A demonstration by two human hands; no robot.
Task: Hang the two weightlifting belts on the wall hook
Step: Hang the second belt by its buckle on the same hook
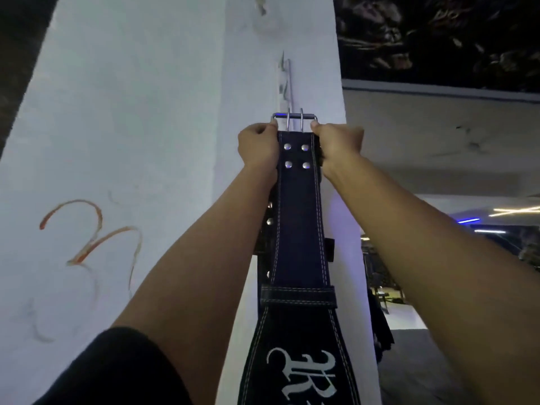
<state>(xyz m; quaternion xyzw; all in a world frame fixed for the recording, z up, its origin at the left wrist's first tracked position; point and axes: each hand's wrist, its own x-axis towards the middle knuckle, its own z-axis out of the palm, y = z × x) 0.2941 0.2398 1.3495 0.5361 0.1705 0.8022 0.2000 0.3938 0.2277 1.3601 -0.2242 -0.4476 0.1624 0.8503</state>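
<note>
black sleeve, belt, white pillar, dim gym

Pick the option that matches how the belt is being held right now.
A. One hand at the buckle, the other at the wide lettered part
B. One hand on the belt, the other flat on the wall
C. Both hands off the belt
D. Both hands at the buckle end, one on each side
D: the left hand and right hand grip either side of the belt just below its metal buckle, raised against the white wall.
</note>
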